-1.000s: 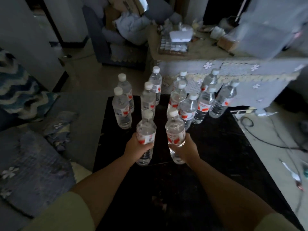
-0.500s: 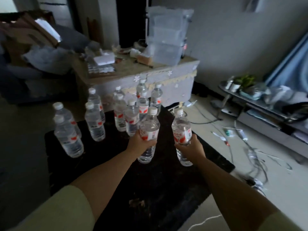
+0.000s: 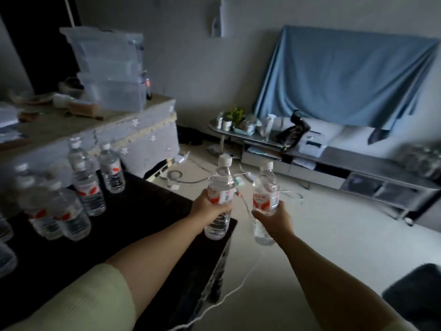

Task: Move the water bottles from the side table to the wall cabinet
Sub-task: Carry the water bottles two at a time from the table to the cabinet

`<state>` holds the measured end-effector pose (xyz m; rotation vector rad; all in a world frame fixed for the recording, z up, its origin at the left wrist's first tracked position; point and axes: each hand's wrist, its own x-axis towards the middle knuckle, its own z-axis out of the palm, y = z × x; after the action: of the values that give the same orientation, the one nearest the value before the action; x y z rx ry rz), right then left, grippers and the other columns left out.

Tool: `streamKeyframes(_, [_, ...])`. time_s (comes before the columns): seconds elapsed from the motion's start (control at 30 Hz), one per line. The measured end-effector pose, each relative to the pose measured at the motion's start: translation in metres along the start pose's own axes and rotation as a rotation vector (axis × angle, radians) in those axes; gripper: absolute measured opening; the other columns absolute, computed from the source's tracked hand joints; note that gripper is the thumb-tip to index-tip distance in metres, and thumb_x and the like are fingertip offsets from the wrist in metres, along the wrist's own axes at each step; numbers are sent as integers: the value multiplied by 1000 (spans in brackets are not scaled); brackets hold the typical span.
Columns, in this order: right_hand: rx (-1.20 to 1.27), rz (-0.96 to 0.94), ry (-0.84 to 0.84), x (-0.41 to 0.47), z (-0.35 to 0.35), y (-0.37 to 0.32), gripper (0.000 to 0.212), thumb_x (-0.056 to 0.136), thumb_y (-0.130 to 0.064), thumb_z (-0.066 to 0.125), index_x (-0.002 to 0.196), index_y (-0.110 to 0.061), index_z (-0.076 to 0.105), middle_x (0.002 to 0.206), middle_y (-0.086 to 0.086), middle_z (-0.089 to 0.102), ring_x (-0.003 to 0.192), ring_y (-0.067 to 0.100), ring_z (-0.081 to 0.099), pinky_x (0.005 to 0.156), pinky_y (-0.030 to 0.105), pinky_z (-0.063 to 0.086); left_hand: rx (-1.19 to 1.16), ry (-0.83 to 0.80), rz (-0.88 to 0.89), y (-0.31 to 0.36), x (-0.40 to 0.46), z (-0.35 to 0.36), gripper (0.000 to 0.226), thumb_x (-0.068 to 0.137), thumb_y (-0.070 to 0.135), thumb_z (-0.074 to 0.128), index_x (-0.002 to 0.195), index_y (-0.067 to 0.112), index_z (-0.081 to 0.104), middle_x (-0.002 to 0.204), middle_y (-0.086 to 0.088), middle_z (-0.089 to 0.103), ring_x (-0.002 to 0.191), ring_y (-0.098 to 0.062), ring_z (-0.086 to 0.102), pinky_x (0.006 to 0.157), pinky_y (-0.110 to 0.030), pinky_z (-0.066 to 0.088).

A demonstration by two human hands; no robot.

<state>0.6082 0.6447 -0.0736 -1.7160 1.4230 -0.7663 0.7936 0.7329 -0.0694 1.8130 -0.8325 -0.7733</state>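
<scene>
My left hand (image 3: 210, 207) grips a clear water bottle (image 3: 220, 187) with a white cap and red label, upright over the right edge of the black side table (image 3: 148, 223). My right hand (image 3: 273, 217) grips a second such bottle (image 3: 265, 192), upright over the floor past the table's edge. Several more bottles (image 3: 87, 185) stand on the left part of the table, blurred. A long low grey cabinet (image 3: 358, 170) runs along the far wall at right.
A cloth-covered table (image 3: 133, 137) with stacked clear plastic boxes (image 3: 112, 70) stands behind the side table. Cables (image 3: 241, 280) trail across the pale floor. The cabinet top carries plants, a bag and a box under a draped blue cloth (image 3: 343, 75).
The view has swung to the right, from the bottle cluster toward the wall cabinet. Both held bottles have been lifted off the table and carried right, past its edge.
</scene>
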Motion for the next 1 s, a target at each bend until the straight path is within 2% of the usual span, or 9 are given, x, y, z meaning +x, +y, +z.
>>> streamKeyframes(0.1, [81, 90, 89, 12, -53, 27, 62, 69, -32, 84, 118, -12, 52, 108, 2, 66, 99, 23, 64, 90, 39, 52, 29, -54, 31, 27, 2, 57, 56, 62, 43, 84, 110, 24, 62, 105, 5, 71, 95, -16, 67, 84, -28, 52])
streamKeyframes(0.2, [82, 140, 177, 20, -109, 58, 59, 67, -38, 83, 113, -15, 53, 101, 2, 69, 92, 23, 66, 87, 42, 55, 48, -168, 54, 49, -1, 115, 54, 64, 45, 82, 110, 26, 63, 106, 7, 70, 93, -13, 65, 70, -20, 48])
streamKeyframes(0.23, [74, 152, 194, 21, -124, 67, 59, 68, -35, 83, 113, -14, 52, 102, 3, 67, 93, 24, 65, 86, 41, 54, 49, -204, 64, 54, -2, 131, 56, 63, 47, 82, 111, 26, 62, 107, 7, 70, 92, -13, 65, 70, -21, 48])
streamKeyframes(0.3, [53, 160, 239, 22, -158, 86, 59, 70, -31, 83, 115, -13, 49, 105, 5, 66, 94, 24, 64, 82, 38, 53, 69, -272, 84, 64, -3, 170, 63, 61, 52, 81, 114, 25, 61, 109, 6, 70, 96, -15, 65, 80, -27, 52])
streamKeyframes(0.5, [1, 247, 338, 21, -238, 138, 59, 73, -33, 81, 117, -13, 49, 110, 7, 66, 93, 24, 62, 78, 33, 49, 90, -422, 98, 89, -9, 276, 66, 62, 45, 84, 119, 23, 59, 113, 3, 69, 101, -20, 64, 94, -35, 51])
streamKeyframes(0.63, [29, 289, 384, 19, -265, 158, 61, 76, -29, 81, 122, -10, 47, 111, 6, 63, 91, 18, 56, 78, 29, 46, 73, -501, 111, 100, -10, 322, 62, 64, 39, 85, 116, 21, 58, 109, 4, 68, 98, -20, 63, 84, -27, 47])
streamKeyframes(0.7, [45, 317, 409, 20, -272, 167, 61, 76, -27, 81, 123, -10, 47, 111, 6, 62, 91, 17, 56, 79, 28, 46, 96, -543, 116, 102, -4, 341, 66, 60, 42, 85, 117, 21, 58, 110, 5, 68, 98, -19, 63, 82, -28, 47])
streamKeyframes(0.87, [26, 366, 489, 43, -288, 185, 56, 74, -26, 82, 117, -9, 50, 111, 8, 64, 89, 17, 56, 81, 28, 45, 118, -642, 118, 110, 29, 386, 82, 42, 58, 79, 115, 26, 60, 108, 6, 70, 96, -17, 65, 89, -35, 53])
streamKeyframes(1.0, [14, 407, 536, 77, -298, 192, 57, 73, -28, 83, 116, -11, 50, 111, 8, 65, 91, 17, 57, 81, 28, 45, 124, -702, 126, 125, 66, 413, 76, 48, 53, 81, 115, 25, 59, 108, 5, 69, 97, -19, 65, 89, -35, 52])
